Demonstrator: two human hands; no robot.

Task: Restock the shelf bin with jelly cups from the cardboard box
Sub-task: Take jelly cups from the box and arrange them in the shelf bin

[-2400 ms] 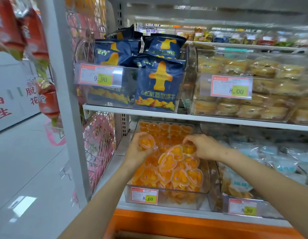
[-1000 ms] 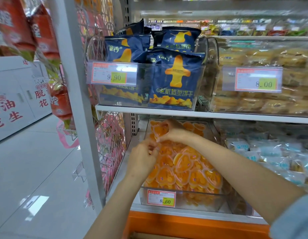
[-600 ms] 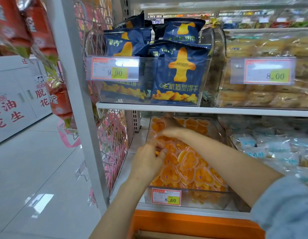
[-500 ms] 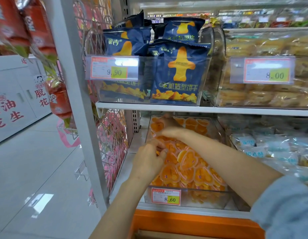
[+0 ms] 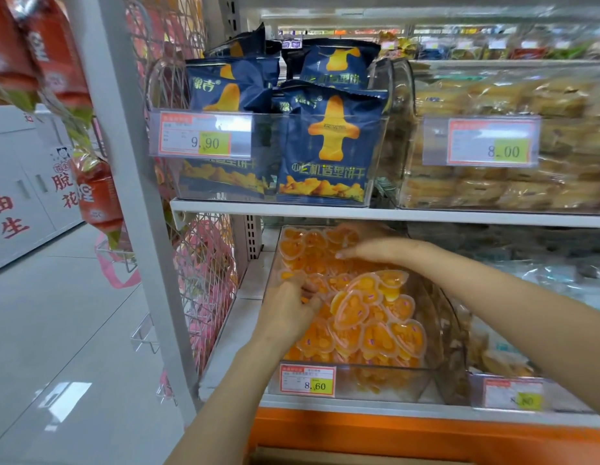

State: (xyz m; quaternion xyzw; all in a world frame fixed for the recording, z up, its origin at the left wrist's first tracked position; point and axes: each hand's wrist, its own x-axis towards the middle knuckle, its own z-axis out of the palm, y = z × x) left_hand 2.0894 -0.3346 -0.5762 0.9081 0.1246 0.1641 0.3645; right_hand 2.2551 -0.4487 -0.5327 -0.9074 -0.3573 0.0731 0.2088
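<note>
Step in hand: we judge this to be settling and levelling. The jelly cups (image 5: 369, 333) are already in the shelf bin (image 5: 392, 385), and both hands are working the pile, not carrying stock.
Where the cups lie: heaped in the clear bin on the lower shelf, higher at the near right and flatter toward the far left. One cup is tilted up on top, near the middle.
Right hand: our right hand (image 5: 382, 251) lies palm down over the far cups with the fingers stretched out straight. It is gripping nothing that we can see.
Left hand: our left hand (image 5: 285, 313) is at the left side of the pile with its fingers bent down among the cups. We cannot tell whether they pinch a cup or only nudge it.
Next move: we think the raised near cups want pressing or sliding toward the far left, gently, since the smooth lids look likely to slip. Then we would reach back to the box for more.
Hidden: the fingertips of both hands are lost among the orange cups, and the bin's far wall sits in shadow under the upper shelf.
Cut off: the cardboard box is not plainly shown. A tan strip (image 5: 325, 459) at the bottom edge may be it.
Hard to read: the price tag (image 5: 307, 380) shows 8.60, but its small print is blurred.
</note>
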